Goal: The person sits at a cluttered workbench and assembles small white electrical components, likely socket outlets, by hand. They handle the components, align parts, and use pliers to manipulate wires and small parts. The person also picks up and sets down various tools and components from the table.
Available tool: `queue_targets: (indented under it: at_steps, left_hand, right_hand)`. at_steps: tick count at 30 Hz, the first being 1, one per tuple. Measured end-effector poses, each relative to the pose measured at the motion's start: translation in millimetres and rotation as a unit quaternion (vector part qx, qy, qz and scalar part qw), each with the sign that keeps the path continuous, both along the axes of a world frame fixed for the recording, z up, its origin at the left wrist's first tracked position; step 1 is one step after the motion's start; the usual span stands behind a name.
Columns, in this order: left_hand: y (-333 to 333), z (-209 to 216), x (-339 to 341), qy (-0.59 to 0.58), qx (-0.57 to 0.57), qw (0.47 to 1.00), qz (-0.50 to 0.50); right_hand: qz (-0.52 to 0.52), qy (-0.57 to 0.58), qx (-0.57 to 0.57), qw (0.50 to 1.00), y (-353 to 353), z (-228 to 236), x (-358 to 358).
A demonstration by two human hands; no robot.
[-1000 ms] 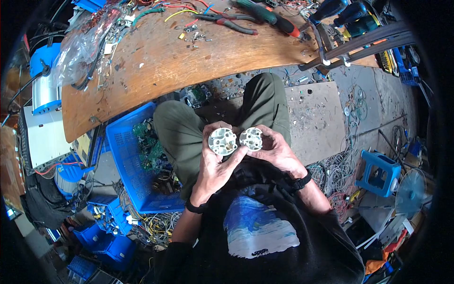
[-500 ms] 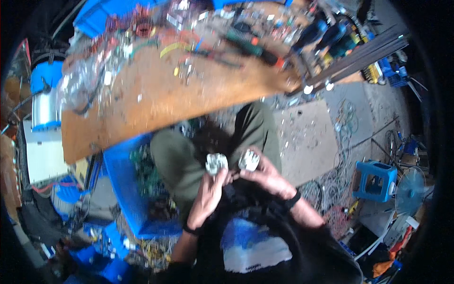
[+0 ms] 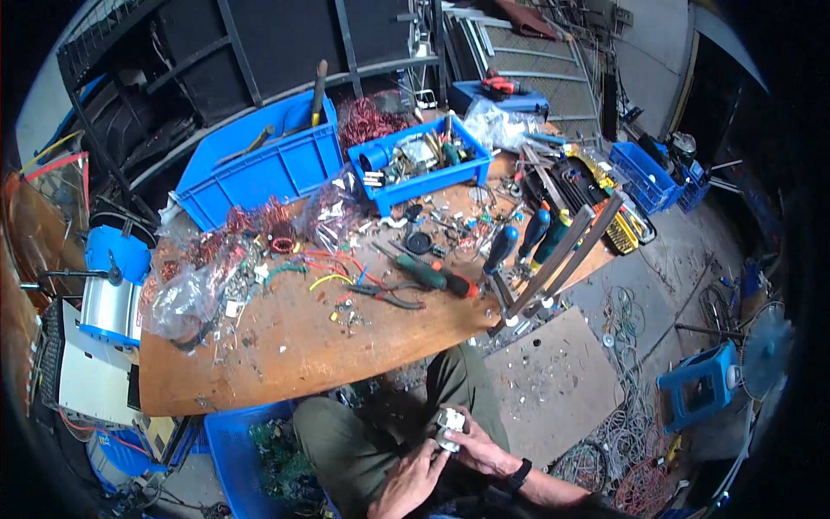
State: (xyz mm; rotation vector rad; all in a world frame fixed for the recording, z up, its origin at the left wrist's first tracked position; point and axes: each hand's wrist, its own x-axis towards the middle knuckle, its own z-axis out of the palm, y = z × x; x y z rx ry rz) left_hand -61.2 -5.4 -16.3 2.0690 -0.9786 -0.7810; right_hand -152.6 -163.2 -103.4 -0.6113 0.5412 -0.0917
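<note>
Over my lap, my right hand (image 3: 477, 446) is closed around a small white block-like part (image 3: 451, 419) with a rounded outline; its exact kind does not show. Just beneath it sits a second whitish piece (image 3: 448, 440), close against the first. My left hand (image 3: 410, 481) reaches up from the lower edge, its fingertips pinched at that lower piece. The two hands nearly meet, and the fingers partly hide both pieces.
Ahead stands a wooden table (image 3: 285, 372) with pliers (image 3: 389, 295), a green-and-red tool (image 3: 428, 273), upright screwdrivers (image 3: 501, 249) and scraps. Blue bins (image 3: 268, 164) line its back. A blue bin (image 3: 226, 432) of green boards is beside my left leg; a blue stool (image 3: 699, 387) stands right.
The view has tilted up, showing more of the table and bins. My hands have drawn together, and the two white pieces, apart before, now sit one against the other.
</note>
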Motion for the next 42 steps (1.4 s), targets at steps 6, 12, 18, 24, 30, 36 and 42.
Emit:
queue_targets:
  at_steps: [6, 12, 18, 24, 30, 36, 42]
  left_hand:
    - [-14.8, 26.0, 6.5, -0.046, -0.028, 0.997, -0.054]
    - [0.1, 50.2, 100.3, -0.117, -0.096, 0.985, 0.084]
    - [3.7, 28.5, 223.1, -0.28, -0.135, 0.925, 0.217]
    - [6.9, -8.6, 256.0, -0.338, -0.15, 0.897, 0.241]
    - [12.9, -15.7, 256.2, -0.349, -0.158, 0.896, 0.226]
    - [13.9, -10.3, 254.8, -0.341, -0.175, 0.901, 0.205]
    - [15.8, -20.6, 258.3, -0.335, -0.174, 0.905, 0.195]
  right_hand:
    - [-0.08, 0.057, 0.083, 0.992, -6.9, 2.0, 1.5]
    - [-0.085, 0.116, 0.098, 0.985, -40.9, 6.1, -20.8]
    - [-0.116, 0.114, 0.17, 0.972, -55.4, 9.2, -18.8]
    - [-0.157, 0.091, 0.244, 0.953, -46.7, 26.7, -0.9]
    - [-0.051, 0.098, 0.195, 0.975, -40.7, 25.2, 2.9]
    - [0.049, 0.07, 0.047, 0.995, -21.4, 86.2, 54.9]
    - [-0.025, -0.005, -0.074, 0.997, -62.0, 122.9, 155.9]
